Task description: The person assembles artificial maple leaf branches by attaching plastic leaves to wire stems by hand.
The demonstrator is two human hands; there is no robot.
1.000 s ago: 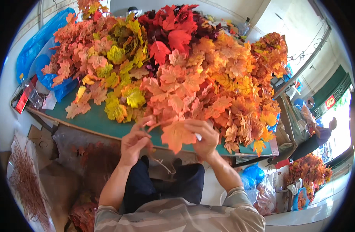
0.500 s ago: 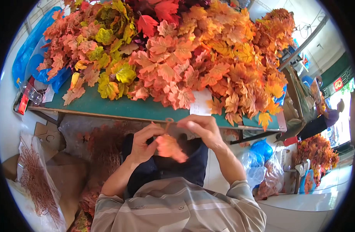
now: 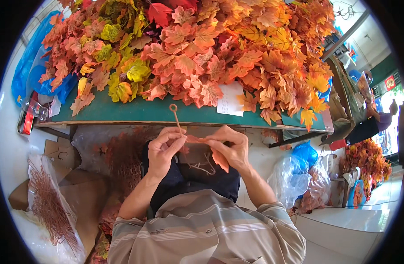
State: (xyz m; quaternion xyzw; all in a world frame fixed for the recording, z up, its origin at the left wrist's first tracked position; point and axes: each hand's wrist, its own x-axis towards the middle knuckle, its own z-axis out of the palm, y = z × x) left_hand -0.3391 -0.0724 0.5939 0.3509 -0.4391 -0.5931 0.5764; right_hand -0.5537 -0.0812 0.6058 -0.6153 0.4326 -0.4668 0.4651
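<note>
Risk: the thin tan plastic stem with a ring at its top end (image 3: 176,118) could slip or bend away from the orange fabric maple leaf (image 3: 219,159), I think, because both are pinched only by fingertips and the stem stands free above the grip.
Second risk: the leaf is soft, so a hard pull may crease it (this is my judgement, not a thing seen).
Left grip: the left hand (image 3: 163,150) is closed, thumb and forefinger pinched on the lower part of the stem; the ring end rises above this grip, tilted a little to the left.
Right grip: the right hand (image 3: 230,147) is closed too, fingers pinched on the leaf; the leaf blade hangs below this grip and its narrow end goes left toward the other grip.
Between the grips: the two hands nearly touch; whether stem and leaf are already joined, I cannot tell.
Above the grips: the green tabletop (image 3: 136,112), carrying a big heap of orange, red and yellow fabric leaves (image 3: 197,53).
Left of the grips, lower: a clear plastic bag of thin brown stems (image 3: 50,204) on the floor.
</note>
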